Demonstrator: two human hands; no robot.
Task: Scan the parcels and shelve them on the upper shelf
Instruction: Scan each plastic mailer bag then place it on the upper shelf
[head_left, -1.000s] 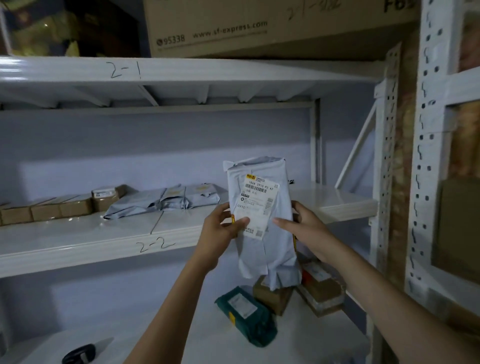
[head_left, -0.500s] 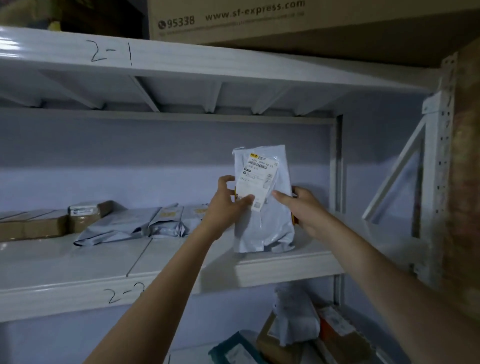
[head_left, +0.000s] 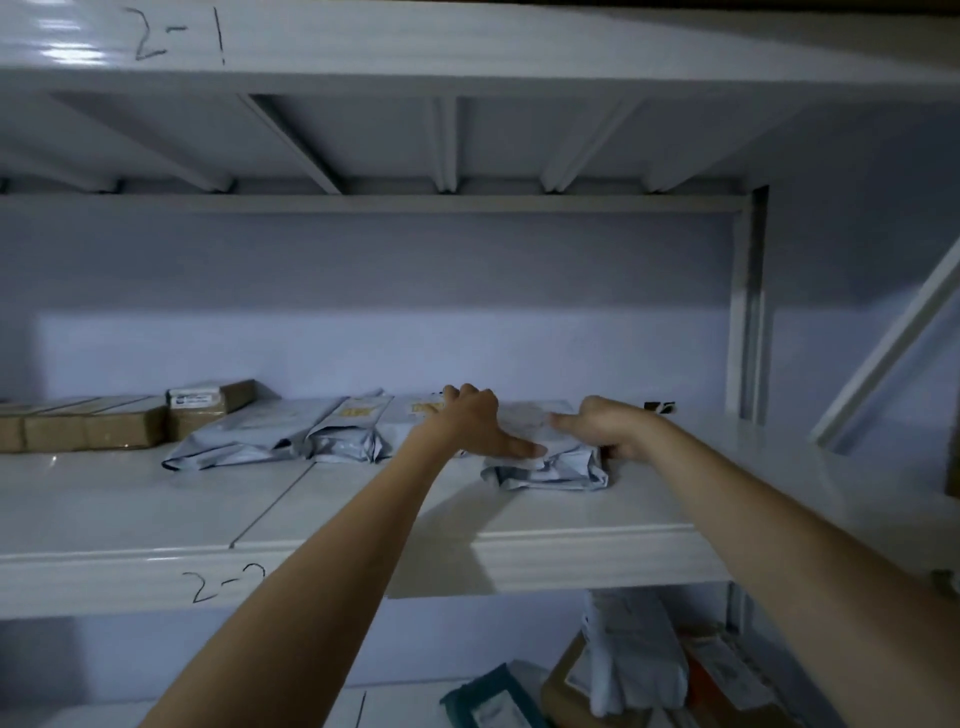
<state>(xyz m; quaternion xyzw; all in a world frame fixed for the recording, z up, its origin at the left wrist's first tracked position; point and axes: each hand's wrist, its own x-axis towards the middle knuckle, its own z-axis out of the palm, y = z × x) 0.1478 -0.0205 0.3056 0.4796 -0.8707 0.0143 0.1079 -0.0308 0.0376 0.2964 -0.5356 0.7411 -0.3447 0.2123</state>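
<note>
A grey plastic mailer parcel (head_left: 550, 467) lies flat on the white shelf marked 2-2 (head_left: 571, 551), right of the middle. My left hand (head_left: 467, 421) grips its left side, thumb stretched across the top. My right hand (head_left: 608, 426) holds its right edge, with the index finger laid on top and the other fingers curled down the side. The parcel's label is hidden under my hands.
Two more grey mailers (head_left: 348, 426) and brown boxes (head_left: 78, 428) line the same shelf to the left. A small black item (head_left: 660, 408) sits behind my right hand. Shelf 2-1 (head_left: 467, 47) hangs overhead. A teal parcel (head_left: 488, 701) and a white bag (head_left: 634, 660) lie below.
Both hands carried the grey mailer from upright in front of the shelf onto shelf 2-2 and laid it flat beside the other mailers. My view moved closer and upward.
</note>
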